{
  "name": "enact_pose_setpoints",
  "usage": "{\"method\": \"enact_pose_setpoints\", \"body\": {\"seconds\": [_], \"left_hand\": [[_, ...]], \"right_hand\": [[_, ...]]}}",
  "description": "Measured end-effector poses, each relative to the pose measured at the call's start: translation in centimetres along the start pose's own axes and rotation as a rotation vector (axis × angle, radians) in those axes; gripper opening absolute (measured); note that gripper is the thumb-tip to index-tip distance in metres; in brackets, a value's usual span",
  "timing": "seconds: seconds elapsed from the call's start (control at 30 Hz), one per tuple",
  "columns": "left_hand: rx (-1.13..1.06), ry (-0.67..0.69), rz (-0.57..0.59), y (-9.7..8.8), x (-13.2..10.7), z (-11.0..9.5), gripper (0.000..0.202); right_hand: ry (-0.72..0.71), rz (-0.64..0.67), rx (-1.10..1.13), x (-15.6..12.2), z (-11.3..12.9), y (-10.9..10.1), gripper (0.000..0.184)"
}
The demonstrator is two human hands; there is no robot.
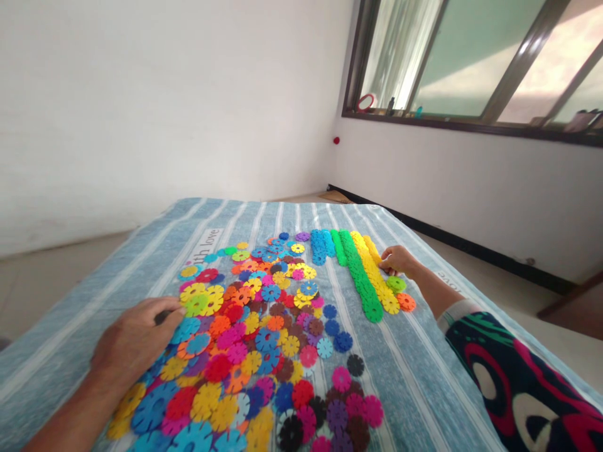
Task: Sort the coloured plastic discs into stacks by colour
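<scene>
My left hand [134, 336] is at the left edge of a loose pile of flat, notched plastic flower discs [249, 323] in many colours. Its thumb and fingers are closed beside a lime-green disc [196, 305] lying over yellow ones. A dark spot shows between them, and I cannot tell whether it is a disc or shadow. Further right, my right hand [398, 260] pinches at a short yellow-orange row [371, 248]. Its fingertips hide whatever they grip. Alongside run overlapping rows of yellow discs [374, 273], green discs [360, 276] and blue discs [318, 247].
A lime-green disc [396, 284] and an orange disc [406, 302] lie by the right wrist. Everything rests on a blue-grey striped cloth [414, 370]. White walls [164, 100] stand behind and right, with a dark-framed window [475, 63] whose sill holds small items.
</scene>
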State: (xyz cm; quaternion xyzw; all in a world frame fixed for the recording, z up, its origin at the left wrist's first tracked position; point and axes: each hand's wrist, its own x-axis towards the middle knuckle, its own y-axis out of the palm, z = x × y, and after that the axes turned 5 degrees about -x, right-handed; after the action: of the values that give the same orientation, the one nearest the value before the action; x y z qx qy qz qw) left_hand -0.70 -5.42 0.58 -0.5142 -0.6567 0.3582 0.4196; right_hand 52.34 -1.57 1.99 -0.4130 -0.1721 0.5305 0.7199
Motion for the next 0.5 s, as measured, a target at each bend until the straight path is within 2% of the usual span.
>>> {"method": "enact_pose_setpoints", "body": {"seconds": [0.3, 0.43, 0.5], "left_hand": [[-0.009, 0.038, -0.051, -0.3, -0.7, -0.7, 0.037], [-0.007, 0.049, -0.068, -0.5, -1.2, -1.3, 0.033], [-0.002, 0.056, -0.071, -0.6, -1.4, -1.5, 0.032]], "right_hand": [[-0.079, -0.133, -0.016, -2.5, 0.8, -1.0, 0.009], [-0.216, -0.112, 0.001, -6.4, 2.4, -0.7, 0.006], [-0.345, -0.003, 0.031, -9.3, 3.7, 0.2, 0.008]]}}
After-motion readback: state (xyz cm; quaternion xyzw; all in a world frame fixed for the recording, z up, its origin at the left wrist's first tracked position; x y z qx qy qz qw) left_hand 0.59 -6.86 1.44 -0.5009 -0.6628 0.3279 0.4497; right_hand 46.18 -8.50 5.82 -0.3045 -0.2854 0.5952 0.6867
